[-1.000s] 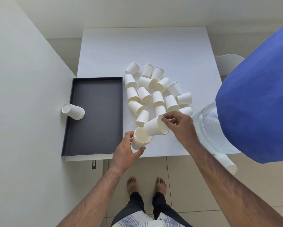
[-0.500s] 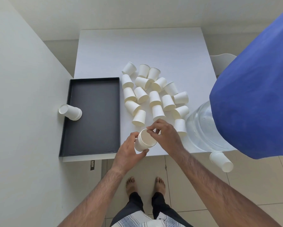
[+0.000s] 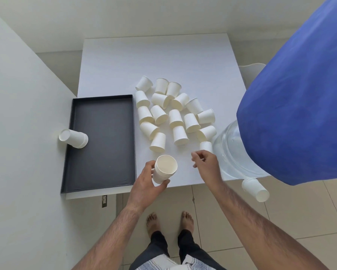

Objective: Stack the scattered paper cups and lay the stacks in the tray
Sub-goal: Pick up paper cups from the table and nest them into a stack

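Note:
My left hand [image 3: 144,184] grips a short stack of white paper cups [image 3: 164,168], mouth up, above the table's near edge. My right hand [image 3: 206,165] hovers just right of it, fingers apart and holding nothing, close to a lying cup [image 3: 206,146]. Several white cups [image 3: 173,114] lie scattered on the white table [image 3: 163,55]. The black tray [image 3: 103,141] sits at the table's left. A stack of cups [image 3: 74,138] lies on its side across the tray's left rim.
A large clear water bottle [image 3: 233,152] stands at the table's right edge under a big blue shape [image 3: 300,104]. A cup [image 3: 255,190] juts out beyond the near right corner. A white wall runs along the left. My bare feet stand on tiled floor below.
The cup my right hand held has gone into the stack in my left hand. My right hand has let go and drawn away to the right, now empty.

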`<move>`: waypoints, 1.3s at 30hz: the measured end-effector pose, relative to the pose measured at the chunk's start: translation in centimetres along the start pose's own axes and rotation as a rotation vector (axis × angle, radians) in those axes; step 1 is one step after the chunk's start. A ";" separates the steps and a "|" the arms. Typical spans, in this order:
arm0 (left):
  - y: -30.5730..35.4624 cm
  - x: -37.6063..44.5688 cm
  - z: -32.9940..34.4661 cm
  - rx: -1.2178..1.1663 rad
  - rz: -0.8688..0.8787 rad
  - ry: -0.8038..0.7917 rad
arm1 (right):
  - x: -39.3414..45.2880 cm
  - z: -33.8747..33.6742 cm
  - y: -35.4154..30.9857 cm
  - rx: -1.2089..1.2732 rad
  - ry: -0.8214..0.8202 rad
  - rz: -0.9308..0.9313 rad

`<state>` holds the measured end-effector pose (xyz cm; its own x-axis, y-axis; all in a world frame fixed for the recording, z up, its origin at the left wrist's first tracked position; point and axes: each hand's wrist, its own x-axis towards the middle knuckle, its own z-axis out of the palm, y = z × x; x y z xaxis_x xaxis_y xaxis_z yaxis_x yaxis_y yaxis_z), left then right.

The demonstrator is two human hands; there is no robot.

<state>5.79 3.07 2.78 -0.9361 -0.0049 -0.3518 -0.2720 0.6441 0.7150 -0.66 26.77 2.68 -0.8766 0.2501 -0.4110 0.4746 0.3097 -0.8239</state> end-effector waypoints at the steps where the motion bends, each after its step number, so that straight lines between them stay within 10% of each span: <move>1: -0.1 0.0 0.0 -0.005 -0.007 0.001 | 0.2 -0.3 0.8 0.022 0.016 0.073; 9: 0.4 0.3 -0.4 -0.063 -0.067 -0.001 | 2.1 -1.0 3.4 0.433 0.114 0.570; 19: 0.4 0.3 -1.0 -0.077 -0.077 0.008 | 3.2 0.0 2.8 0.620 0.244 0.685; 39: -0.3 0.7 -1.6 -0.049 -0.049 0.041 | -3.3 0.1 -3.7 0.043 -0.074 -0.286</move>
<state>4.86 1.68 3.24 -0.9294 -0.0680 -0.3627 -0.3277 0.6037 0.7267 0.47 24.74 7.09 -0.9785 0.0898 -0.1858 0.2050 0.3181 -0.9256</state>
